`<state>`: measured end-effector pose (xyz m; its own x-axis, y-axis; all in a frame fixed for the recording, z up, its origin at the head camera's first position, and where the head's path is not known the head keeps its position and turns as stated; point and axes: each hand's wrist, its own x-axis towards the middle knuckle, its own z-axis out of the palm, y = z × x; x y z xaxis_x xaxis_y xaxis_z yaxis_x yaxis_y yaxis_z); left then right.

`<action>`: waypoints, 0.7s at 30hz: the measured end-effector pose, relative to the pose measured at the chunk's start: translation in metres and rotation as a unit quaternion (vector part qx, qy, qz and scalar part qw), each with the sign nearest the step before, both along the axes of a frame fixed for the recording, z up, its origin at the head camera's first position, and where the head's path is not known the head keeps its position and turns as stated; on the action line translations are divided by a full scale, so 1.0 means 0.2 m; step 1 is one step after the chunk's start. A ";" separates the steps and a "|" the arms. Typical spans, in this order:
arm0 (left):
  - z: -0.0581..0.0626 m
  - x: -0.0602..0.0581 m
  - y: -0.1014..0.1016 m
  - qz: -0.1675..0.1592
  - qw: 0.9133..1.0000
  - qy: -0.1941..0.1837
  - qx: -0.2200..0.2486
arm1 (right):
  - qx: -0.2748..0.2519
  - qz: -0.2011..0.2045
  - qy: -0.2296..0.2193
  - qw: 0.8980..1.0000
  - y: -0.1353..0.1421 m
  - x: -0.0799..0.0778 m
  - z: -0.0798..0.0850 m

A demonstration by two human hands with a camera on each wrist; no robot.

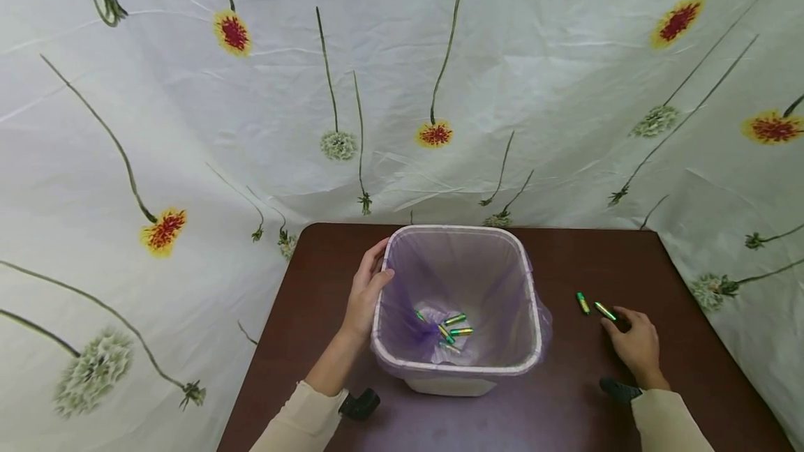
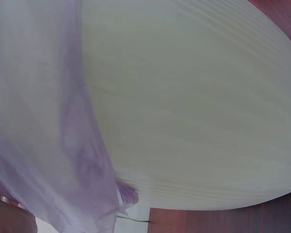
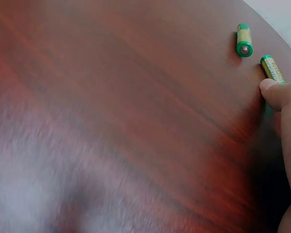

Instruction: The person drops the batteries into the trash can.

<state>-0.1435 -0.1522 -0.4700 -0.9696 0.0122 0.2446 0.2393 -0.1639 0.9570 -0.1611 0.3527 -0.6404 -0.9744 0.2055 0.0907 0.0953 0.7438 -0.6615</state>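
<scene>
My left hand (image 1: 364,295) grips the left rim of a white trash can (image 1: 452,370), thumb over the inner side and fingers outside. A sheer purple bag (image 1: 402,298) lines the can and folds over its rim. Several green-and-gold batteries (image 1: 461,331) lie at the bottom. To the right, my right hand (image 1: 637,344) pinches the near end of a battery (image 1: 604,310) on the table. Another battery (image 1: 583,303) lies just left of it. In the left wrist view, the can's wall (image 2: 194,107) and hanging bag (image 2: 82,136) fill most of the picture.
The can stands mid-table on a dark reddish-brown table (image 1: 565,257). A white cloth (image 1: 389,75) printed with flowers hangs behind and along both sides. Dark wrist-worn pieces (image 1: 360,404) show at both sleeves.
</scene>
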 end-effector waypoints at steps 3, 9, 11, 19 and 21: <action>0.01 0.00 0.00 -0.001 1.000 0.001 0.000 | -0.002 -0.015 0.002 1.000 -0.01 -0.01 0.00; 0.00 0.00 0.01 0.003 1.000 0.005 -0.006 | 0.004 -0.033 0.005 0.999 -0.01 -0.03 0.00; 0.00 -0.01 0.01 0.004 1.000 0.007 -0.007 | 0.002 -0.038 0.002 0.999 -0.02 -0.03 0.00; -0.01 -0.01 0.00 0.002 1.000 0.011 0.000 | -0.012 -0.052 -0.005 0.999 -0.01 -0.04 0.01; -0.01 -0.01 0.00 0.002 1.000 0.011 0.000 | -0.012 -0.053 0.001 0.999 -0.01 -0.04 0.02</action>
<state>-0.1454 -0.1517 -0.4714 -0.9641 0.0075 0.2654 0.2607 -0.1632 0.9515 -0.1691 0.3502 -0.6357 -0.9469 0.3098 0.0860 0.1715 0.7130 -0.6798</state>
